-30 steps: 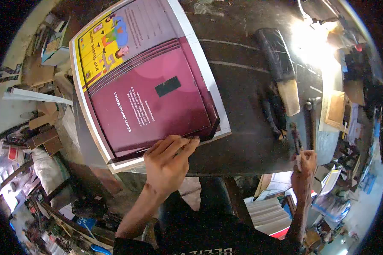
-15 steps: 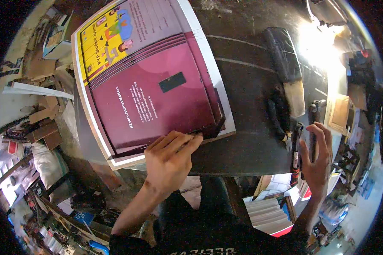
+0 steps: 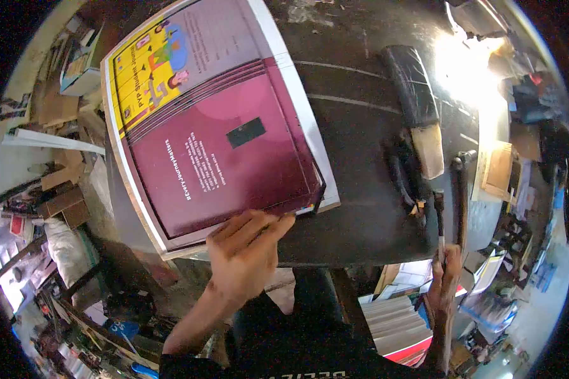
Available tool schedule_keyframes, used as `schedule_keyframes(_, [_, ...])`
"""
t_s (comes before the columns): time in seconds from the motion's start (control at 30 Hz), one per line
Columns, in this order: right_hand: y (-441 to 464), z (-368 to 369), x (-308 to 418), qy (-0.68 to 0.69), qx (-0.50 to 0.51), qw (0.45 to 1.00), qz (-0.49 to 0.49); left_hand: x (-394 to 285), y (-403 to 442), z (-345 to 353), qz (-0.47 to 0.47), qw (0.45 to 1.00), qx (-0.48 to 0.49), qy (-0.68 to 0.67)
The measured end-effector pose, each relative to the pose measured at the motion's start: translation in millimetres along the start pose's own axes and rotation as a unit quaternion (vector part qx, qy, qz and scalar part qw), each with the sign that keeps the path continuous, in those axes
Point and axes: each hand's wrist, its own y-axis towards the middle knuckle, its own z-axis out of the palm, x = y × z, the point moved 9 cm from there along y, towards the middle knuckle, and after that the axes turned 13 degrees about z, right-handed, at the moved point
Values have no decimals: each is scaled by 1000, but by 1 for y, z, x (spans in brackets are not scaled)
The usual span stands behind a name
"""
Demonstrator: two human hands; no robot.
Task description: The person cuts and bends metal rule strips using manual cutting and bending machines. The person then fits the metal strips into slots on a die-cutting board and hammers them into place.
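Note:
A large printed cover sheet (image 3: 196, 170), maroon with a yellow "PYP Student Journal" panel, lies on a white-edged board (image 3: 327, 197) on the dark table. My left hand (image 3: 243, 243) is at its near edge, fingers bent and pressed together over the border; the fingertips are partly hidden. At the table's front right, my right hand (image 3: 446, 271) is closed around a slim hand tool (image 3: 440, 218) with a metal shaft and a darker head pointing away from me. Its grip is hidden in my fingers. A long-handled hammer (image 3: 463, 161) lies just beside it.
A black-wrapped block (image 3: 411, 82) with a pale end lies on the dark table (image 3: 354, 139), near a black object (image 3: 404, 174). A wooden piece (image 3: 498, 169) sits at the right. Below the table edge is a stack of papers (image 3: 392, 322). Cardboard boxes (image 3: 63, 205) clutter the left.
My right hand, open above the tools before, has come down toward me and closed on the slim tool. My left hand stays at the cover sheet's near edge, and the view has shifted slightly.

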Motion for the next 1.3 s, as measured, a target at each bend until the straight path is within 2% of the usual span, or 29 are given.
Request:
schedule_keyframes(0.03, [-13,3,-6,246,34,968,44,-5,0,-6,-24,1000,1,-15])
schedule_keyframes(0.1, [-39,41,11,349,162,920,73,-17,4,-11,-51,997,16,-56])
schedule_keyframes(0.17, [-60,60,35,355,267,888,117,-20,9,-12,-145,958,-11,-249])
schedule_keyframes(0.2, [-62,68,68,403,348,818,215,-23,10,-10,-166,948,8,-272])
schedule_keyframes(0.27, [-61,77,93,279,412,851,167,-27,10,-4,-207,920,30,-333])
schedule_keyframes(0.3, [-56,80,116,177,444,878,27,-28,8,1,-229,900,33,-369])
schedule_keyframes(0.4, [-53,80,134,192,431,881,-9,-32,3,6,-197,904,38,-378])
schedule_keyframes(0.5, [-52,79,132,165,427,889,-30,-32,0,4,-219,901,49,-371])
schedule_keyframes(0.7, [-54,76,145,102,435,893,-41,-29,-3,0,-198,907,36,-370])
schedule_keyframes(0.83, [-54,78,146,120,420,899,-40,-31,-13,12,-206,900,63,-380])
schedule_keyframes(0.93, [-58,84,138,80,451,889,6,-28,-15,8,-212,898,35,-384])
schedule_keyframes(1.0, [-57,79,147,93,432,896,-50,-29,-16,7,-227,890,40,-393])
schedule_keyframes(1.13, [-57,76,149,110,414,902,-59,-28,-15,7,-221,900,47,-373])
schedule_keyframes(1.23, [-59,82,138,77,437,896,-24,-25,-19,10,-230,896,48,-376])
schedule_keyframes(1.3, [-56,78,145,62,394,915,-61,-25,-19,9,-206,908,26,-365])
